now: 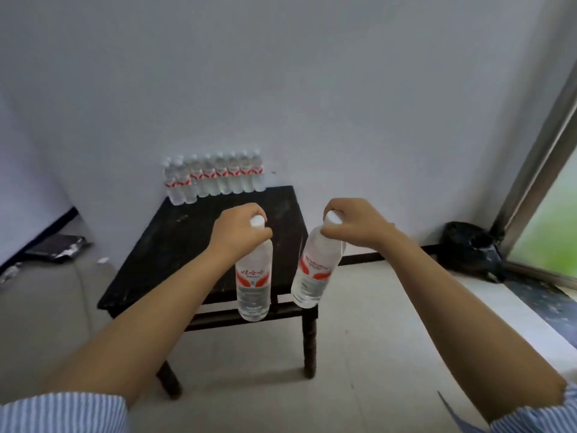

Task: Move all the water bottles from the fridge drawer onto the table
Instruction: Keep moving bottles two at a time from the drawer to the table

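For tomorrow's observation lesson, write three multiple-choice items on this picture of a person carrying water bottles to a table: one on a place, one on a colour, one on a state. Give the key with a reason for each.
1. Where does the row of bottles stand?
A. along the far edge of the table, by the wall
B. on the floor under the table
C. on the window sill

2. What colour is the table?
A. white
B. black
C. green

3. How is the bottle in the right hand held?
A. lying flat on the palm
B. standing on the table, let go
C. gripped near the cap, hanging tilted

Key: 1 A, the row lines the table's back edge at the wall. 2 B, its top and legs are black. 3 C, fingers curl round the neck and the right-hand bottle slants in the air.
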